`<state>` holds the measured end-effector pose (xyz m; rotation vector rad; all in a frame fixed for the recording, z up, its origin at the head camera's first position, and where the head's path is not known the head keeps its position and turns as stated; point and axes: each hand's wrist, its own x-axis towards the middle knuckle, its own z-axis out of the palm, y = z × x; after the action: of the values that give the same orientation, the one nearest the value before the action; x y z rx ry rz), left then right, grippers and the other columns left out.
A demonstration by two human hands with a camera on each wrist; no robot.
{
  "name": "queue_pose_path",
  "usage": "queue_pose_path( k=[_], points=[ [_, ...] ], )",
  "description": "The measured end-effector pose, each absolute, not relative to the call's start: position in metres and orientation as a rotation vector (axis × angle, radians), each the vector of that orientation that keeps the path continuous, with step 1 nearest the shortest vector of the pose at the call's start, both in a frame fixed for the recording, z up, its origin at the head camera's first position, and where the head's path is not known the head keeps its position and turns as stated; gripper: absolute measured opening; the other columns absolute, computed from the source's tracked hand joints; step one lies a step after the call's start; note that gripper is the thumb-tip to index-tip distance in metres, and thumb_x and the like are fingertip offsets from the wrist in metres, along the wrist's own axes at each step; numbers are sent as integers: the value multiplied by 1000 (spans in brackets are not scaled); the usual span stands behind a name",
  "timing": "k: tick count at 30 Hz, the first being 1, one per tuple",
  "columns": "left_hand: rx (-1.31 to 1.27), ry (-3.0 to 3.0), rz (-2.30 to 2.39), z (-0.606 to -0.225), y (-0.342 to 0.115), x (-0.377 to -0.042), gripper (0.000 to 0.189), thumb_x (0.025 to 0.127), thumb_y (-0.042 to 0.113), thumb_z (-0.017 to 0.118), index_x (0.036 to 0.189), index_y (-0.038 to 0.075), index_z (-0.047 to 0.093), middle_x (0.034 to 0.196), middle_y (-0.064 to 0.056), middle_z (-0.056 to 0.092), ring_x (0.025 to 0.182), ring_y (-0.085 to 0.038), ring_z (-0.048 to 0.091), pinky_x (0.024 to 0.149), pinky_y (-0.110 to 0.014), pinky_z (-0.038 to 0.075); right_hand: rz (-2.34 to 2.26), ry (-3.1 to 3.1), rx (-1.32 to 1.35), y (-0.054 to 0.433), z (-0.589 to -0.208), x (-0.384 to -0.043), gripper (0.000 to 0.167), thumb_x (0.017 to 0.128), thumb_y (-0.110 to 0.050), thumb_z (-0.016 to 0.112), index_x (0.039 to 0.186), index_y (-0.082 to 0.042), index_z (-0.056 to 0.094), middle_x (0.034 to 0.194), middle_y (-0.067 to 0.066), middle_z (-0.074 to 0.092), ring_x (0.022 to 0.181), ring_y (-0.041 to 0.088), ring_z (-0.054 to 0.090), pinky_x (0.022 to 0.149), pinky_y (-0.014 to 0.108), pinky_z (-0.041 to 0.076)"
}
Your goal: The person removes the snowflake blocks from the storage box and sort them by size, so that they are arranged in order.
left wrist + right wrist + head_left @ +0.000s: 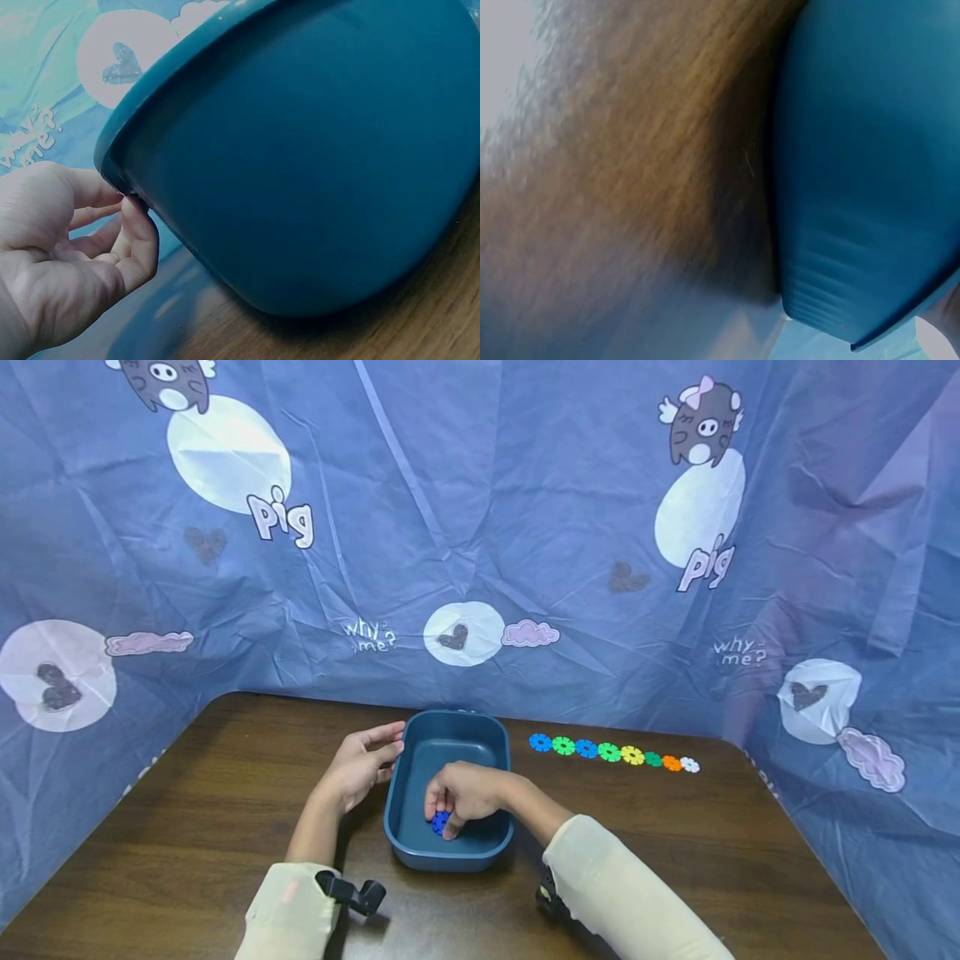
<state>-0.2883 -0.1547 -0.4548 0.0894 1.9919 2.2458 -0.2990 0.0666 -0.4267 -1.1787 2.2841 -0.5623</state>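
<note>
A dark teal plastic bin point(448, 863) stands on the wooden table. My left hand point(363, 767) is at its left side. In the left wrist view, the thumb and fingers of the left hand point(82, 247) are bent and grip the bin's rim point(112, 146) from outside. Inside the bin, my right hand point(472, 793) reaches down and pinches a dark blue notched snowflake disc point(440, 823) between thumb and fingers. The right wrist view shows the bin's outer wall point(862, 172), while the right hand's fingers are hidden there.
Right of the bin, a row of several linked notched discs point(609, 752) in blue, green, yellow, orange and white lies on the wooden table point(675, 835). A blue patterned cloth point(540, 560) hangs behind the table's far edge.
</note>
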Motion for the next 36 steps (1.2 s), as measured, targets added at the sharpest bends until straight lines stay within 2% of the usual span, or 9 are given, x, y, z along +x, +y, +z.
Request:
queue_pose_path(
  k=[10,16,26,36],
  points=[
    [65,1995,2240,-455,-154,-291,48,102,1,56,149,-6,46,136,-19,50,99,-10,58,75,-23,55,-675,2234,-1187,67,-424,-299,14,86,-4,82,96,-9,75,85,-5,69,80,4,61,77,20,53],
    [60,1989,2238,-456,-153,-293,48,102,1,56,149,-4,47,138,-20,49,100,-11,58,75,-24,55,-751,2202,-1189,69,-423,-299,10,90,2,75,96,-6,76,83,-1,72,77,3,64,75,20,54],
    [42,2027,2224,-457,-155,-292,47,103,2,56,148,-3,48,139,-20,50,103,-13,58,77,-25,55,-832,2224,-1151,78,-412,-303,11,92,-1,74,98,-9,78,83,-5,72,77,6,65,73,24,56],
    [52,2008,2235,-458,-155,-291,47,102,2,57,148,-4,48,136,-18,51,102,-12,58,76,-24,55,-963,2248,-1079,103,-385,-308,11,93,-2,73,103,-6,78,88,0,73,81,11,65,76,28,58]
  ],
)
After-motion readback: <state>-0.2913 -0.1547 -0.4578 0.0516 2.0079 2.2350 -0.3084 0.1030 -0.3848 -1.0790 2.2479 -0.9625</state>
